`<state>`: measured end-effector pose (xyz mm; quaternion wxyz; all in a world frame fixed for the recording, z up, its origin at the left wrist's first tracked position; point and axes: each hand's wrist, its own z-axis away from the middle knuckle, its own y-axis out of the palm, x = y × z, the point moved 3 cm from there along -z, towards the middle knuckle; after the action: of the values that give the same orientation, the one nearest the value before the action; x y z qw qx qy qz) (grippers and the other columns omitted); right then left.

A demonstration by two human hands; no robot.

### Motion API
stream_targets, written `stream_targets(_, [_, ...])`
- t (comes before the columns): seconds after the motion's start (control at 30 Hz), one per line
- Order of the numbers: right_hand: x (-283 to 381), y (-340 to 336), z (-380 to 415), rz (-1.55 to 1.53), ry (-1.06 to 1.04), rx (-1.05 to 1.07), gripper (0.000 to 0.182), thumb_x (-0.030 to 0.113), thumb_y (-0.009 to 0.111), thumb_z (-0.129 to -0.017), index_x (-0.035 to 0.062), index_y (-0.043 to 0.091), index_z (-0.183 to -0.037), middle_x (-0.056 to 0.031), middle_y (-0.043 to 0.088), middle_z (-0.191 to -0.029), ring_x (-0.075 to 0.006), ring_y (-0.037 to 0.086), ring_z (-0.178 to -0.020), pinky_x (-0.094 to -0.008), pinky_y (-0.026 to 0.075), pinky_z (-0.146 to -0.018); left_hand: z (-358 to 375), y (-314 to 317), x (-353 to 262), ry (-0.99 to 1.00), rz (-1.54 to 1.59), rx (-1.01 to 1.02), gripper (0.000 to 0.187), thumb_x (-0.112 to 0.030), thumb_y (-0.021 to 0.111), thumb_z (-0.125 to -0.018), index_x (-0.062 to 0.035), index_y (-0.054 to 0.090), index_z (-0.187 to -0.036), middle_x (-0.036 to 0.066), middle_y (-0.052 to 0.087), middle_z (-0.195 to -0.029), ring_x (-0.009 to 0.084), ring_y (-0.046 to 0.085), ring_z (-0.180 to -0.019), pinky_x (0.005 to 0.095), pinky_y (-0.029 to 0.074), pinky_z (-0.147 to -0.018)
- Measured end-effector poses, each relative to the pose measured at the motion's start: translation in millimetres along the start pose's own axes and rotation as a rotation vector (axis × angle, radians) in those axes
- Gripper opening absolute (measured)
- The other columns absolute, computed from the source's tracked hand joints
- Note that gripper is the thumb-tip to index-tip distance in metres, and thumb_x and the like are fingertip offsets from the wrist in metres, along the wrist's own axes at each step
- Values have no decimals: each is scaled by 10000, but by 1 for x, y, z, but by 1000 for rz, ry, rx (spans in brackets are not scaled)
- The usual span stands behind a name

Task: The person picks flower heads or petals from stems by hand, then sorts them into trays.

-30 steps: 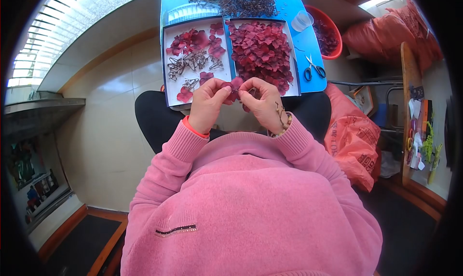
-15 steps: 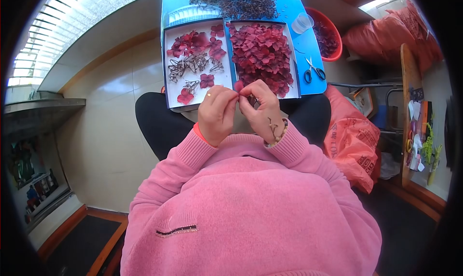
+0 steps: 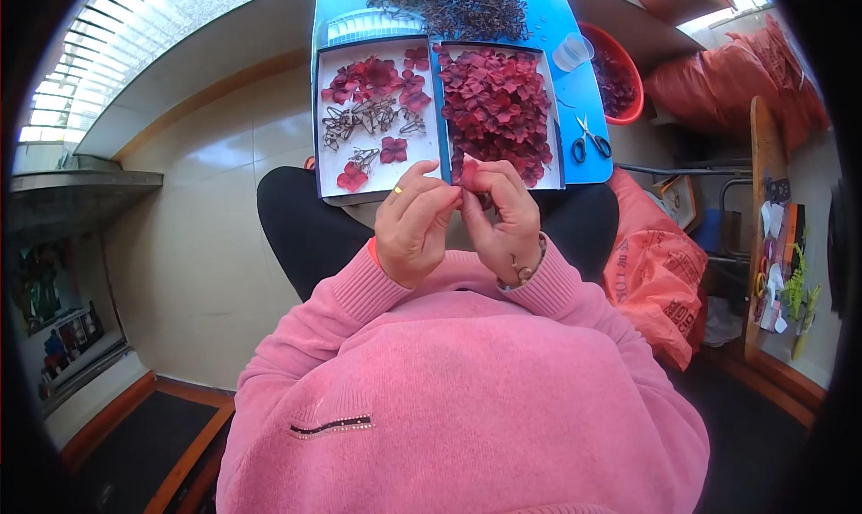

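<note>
My left hand (image 3: 413,227) and my right hand (image 3: 505,218) meet fingertip to fingertip in front of two shallow trays. Between them is a dark red artificial flower (image 3: 468,172), pinched by my right thumb and fingers. At its base my left fingertips are pressed together; the small part they grip is mostly hidden. Just beyond my left hand, the left tray (image 3: 366,166) holds loose red flowers (image 3: 352,176) and brown branched stems (image 3: 359,117). Past my right hand, the right tray (image 3: 553,123) carries a dense heap of red flowers (image 3: 496,101).
Dark stems (image 3: 458,4) are piled at the back of the blue table (image 3: 584,168). On its right lie scissors (image 3: 590,141) and a clear plastic cup (image 3: 572,52). Beside it stand a red basin (image 3: 638,110) and a red sack (image 3: 660,272).
The whole view has shifted slightly. Both hands remain together, and more of the red flower now shows above my right fingertips. My left index finger is lifted more. The tray contents look unchanged.
</note>
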<state>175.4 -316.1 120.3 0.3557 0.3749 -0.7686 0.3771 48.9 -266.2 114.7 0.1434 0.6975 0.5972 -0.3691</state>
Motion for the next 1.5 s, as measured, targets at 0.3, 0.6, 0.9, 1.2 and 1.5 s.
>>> stream_targets(0.3, [4, -3, -1, 32, -52, 40, 182, -130, 605, -769, -23, 581, -915, -155, 589, -1002, -135, 601, -737, -235, 485, -607, 3, -4, 3, -45, 35, 18, 140, 85, 648, -787, 34, 612, -912, 105, 612, -781, 215, 614, -725, 466, 479, -901])
stream_targets(0.6, [2, -3, 8, -395, 329, 44, 153, -109, 597, -798, -32, 571, -927, -128, 572, -965, -111, 601, -765, -217, 479, -616, 2, -9, -1, -10, 99, 89, 144, 86, 653, -777, 39, 615, -908, 113, 613, -786, 219, 615, -713, 475, 475, -908])
stream_targets(0.9, [4, -4, 10, -57, 25, 69, 155, -100, 537, -863, -20, 561, -994, -79, 525, -1074, -76, 555, -727, -190, 453, -624, -2, -8, -12, 67, 62, 114, 193, 123, 631, -753, 44, 627, -929, 121, 616, -811, 228, 624, -718, 490, 465, -915])
stream_targets(1.2, [4, -5, 9, -355, 274, 97, 132, -90, 546, -867, -20, 565, -977, -99, 537, -1078, -68, 549, -745, -193, 461, -636, 6, -9, -1, -46, 109, 72, 239, 119, 655, -713, 48, 633, -940, 126, 616, -825, 245, 624, -754, 486, 470, -914])
stream_targets(1.5, [2, -1, 11, -339, 328, 44, 132, -78, 535, -882, -7, 556, -991, -67, 576, -896, -59, 537, -723, -191, 454, -608, 1, -8, -9, 59, 60, 156, 245, 117, 661, -717, 35, 639, -947, 125, 609, -818, 259, 628, -769, 465, 473, -914])
